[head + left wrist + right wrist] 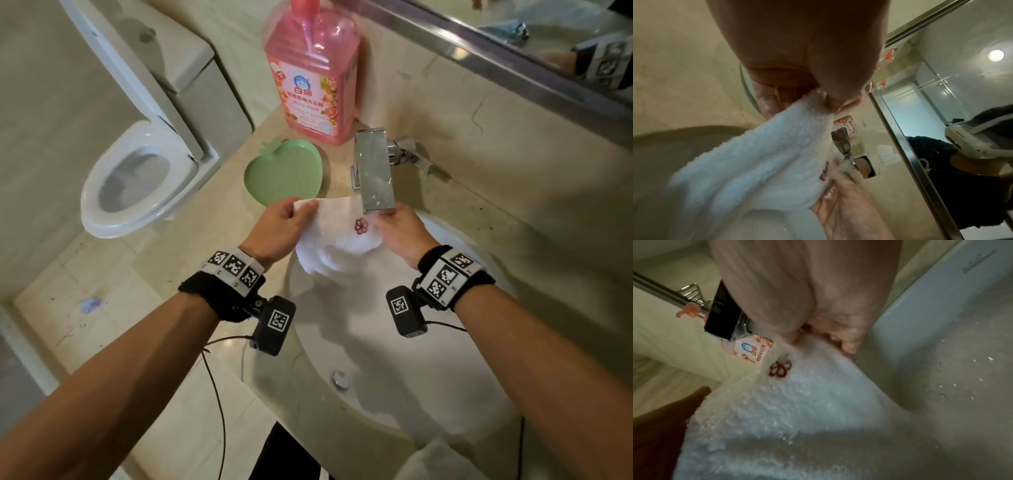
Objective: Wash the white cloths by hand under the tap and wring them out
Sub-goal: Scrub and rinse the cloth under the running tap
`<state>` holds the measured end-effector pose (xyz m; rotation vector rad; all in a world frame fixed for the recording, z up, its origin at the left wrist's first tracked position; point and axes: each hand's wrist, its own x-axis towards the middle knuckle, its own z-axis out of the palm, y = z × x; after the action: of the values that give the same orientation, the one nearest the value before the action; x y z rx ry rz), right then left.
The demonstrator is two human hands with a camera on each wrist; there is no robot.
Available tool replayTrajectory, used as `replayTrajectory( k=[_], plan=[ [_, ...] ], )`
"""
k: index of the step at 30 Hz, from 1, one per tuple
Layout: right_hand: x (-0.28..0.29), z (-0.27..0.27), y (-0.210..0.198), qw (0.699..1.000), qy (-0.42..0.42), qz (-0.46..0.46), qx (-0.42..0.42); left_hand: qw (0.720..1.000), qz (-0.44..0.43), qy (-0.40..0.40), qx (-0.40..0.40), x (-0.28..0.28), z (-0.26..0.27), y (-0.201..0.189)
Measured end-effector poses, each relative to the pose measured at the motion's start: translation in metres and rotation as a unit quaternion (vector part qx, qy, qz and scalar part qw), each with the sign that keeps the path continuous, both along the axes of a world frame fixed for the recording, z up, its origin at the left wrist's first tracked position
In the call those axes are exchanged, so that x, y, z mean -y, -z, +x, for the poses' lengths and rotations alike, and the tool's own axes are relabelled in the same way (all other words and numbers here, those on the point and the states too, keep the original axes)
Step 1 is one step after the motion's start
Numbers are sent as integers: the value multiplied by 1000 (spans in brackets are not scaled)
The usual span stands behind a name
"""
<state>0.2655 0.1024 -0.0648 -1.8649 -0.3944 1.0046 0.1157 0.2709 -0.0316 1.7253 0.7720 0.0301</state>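
Under the spout of the tap (375, 171), above the sink (479, 260), a white cloth (329, 236) is held stretched between both hands. Its upper left corner is pinched by the left hand (279, 226), thumb over the top and fingers curled beneath, as the left wrist view shows. The opposite edge is gripped by the right hand (399, 233), whose fingers (846, 344) are curled over the terry just beside a small red embroidered flower (360, 226). The lower part of the cloth hangs loose into the basin.

Water beads are seen across the pile in the right wrist view, so the cloth is judged to be soaked. It is likely to be far heavier than when dry, limp, and apt to sag and drip from any unsupported part. No stiffness is to be expected; the shape will follow whatever holds it. The wet loops probably give good friction, so slipping is less of a worry than stretching at a pinched corner. For rubbing, the two-edge hold suits. For wringing, the cloth is better gathered into a rope and grasped with whole fists at both ends, over the basin.

A second white cloth (442, 459) lies at the near rim. On the counter (342, 178) stand a pink detergent bottle (313, 78) and a green dish (284, 173).
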Motion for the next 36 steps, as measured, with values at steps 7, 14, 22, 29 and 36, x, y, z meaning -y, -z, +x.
replayTrajectory(
  k=[7, 14, 22, 29, 36],
  plan=[
    [6, 13, -14, 996, -9, -55, 70, 949, 114, 232, -178, 22, 30, 24],
    [50, 37, -3, 952, -173, -197, 156, 969, 15, 215, -116, 32, 77, 36],
    [83, 45, 19, 994, 42, -97, 22, 982, 100, 152, -57, 44, 90, 44],
    [67, 34, 25, 989, 114, -90, 5, 988, 34, 95, -115, 29, 75, 35],
    [48, 24, 22, 980, -161, -88, 74, 952, 150, 233, -129, 14, 44, 22]
  ],
)
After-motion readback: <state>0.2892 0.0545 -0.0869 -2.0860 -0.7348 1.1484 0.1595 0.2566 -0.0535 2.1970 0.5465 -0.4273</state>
